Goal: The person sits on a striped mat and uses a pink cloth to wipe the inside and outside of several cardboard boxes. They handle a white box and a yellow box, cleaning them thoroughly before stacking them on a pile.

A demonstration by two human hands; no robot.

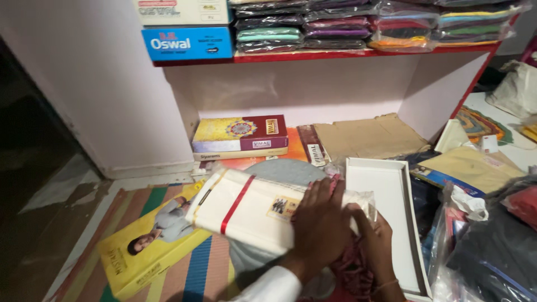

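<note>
Cloth, cream-white and folded flat, sealed in a clear plastic packet (251,210) with a red band running across it and a small printed label near one end: that is what both hands are busy with. It sits low over the striped floor mat (190,274), tilted a little, its left end hanging above a yellow box (145,254) with a seated figure printed on it, its right end close to the near left rim of an open white box tray (391,223).

The left hand (320,223) lies flat on top of the packet's right end, fingers (313,193) spread and pressing down on the plastic, not curled around it. The right hand (376,237) grips the same end from the side, fingers closed on the crinkled plastic corner, just beside the tray. Under the hands some dark red patterned fabric (352,268) shows.

Behind, against the wall under a red shelf (335,55), a maroon and gold box (240,133) rests on other flat boxes, well apart from the hands
</note>
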